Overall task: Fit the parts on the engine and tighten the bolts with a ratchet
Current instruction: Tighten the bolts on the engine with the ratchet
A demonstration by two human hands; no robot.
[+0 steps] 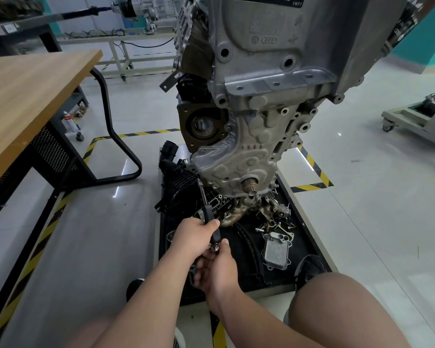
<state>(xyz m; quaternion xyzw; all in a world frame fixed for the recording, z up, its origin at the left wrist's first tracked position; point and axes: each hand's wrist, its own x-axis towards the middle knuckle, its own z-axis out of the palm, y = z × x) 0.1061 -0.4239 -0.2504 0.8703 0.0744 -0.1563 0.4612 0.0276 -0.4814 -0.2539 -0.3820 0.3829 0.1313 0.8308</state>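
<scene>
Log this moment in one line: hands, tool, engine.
left hand: grips ratchet handle | right hand: holds handle's end | ratchet head: at engine lower edge

Pale glossy floor (387, 172) noted, with light reflected in streaks. Yellow-black hazard tape (312, 169) is laid on it in lines. Wood-topped desk (23, 96) on black metal legs recorded at left; spray can (69, 120) stood beneath it. Teal wall (417, 56) seen upper right. Grey wheeled cart (407, 121) noted at right.
</scene>
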